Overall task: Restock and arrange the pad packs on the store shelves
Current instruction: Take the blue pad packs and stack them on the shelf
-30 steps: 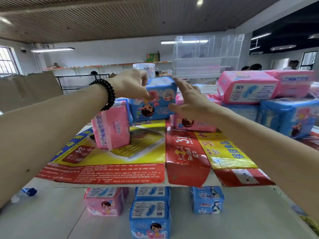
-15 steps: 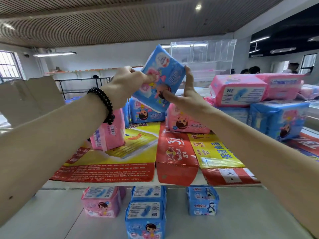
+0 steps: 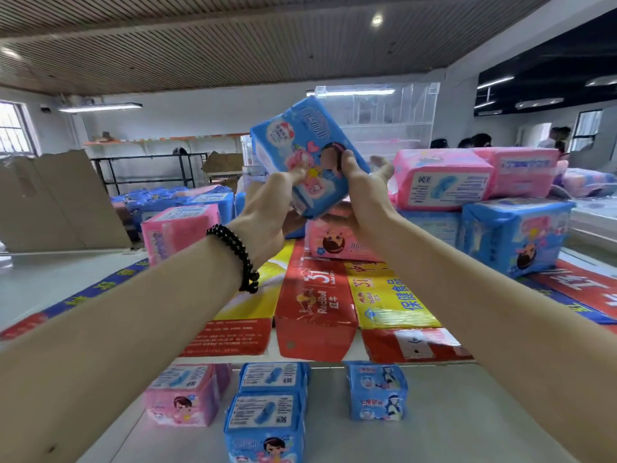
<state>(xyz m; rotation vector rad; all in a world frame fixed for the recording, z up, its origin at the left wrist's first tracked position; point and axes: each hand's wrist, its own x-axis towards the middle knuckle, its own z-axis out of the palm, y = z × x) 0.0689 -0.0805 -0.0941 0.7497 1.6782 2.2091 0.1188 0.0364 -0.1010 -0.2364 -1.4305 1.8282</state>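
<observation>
red flattened carton (image 3: 314,295): "RedBull", "31" (upside down) | pad packs: print too small to read

**Around my shelf — the clutter and the room**

Flattened drink cartons (image 3: 315,295) line the top shelf in front of me — red and yellow panels, their flaps hanging over its front edge. Past the shelf's far left corner stands a big brown cardboard sheet (image 3: 60,198), with a black metal rack (image 3: 147,172) against the wall beyond it. A clear acrylic bin unit (image 3: 384,118) rises behind the shelf's far edge. A few people (image 3: 474,142) stand at far right, near a window (image 3: 587,128). A fluorescent tube (image 3: 100,107) hangs from the slatted ceiling.
</observation>
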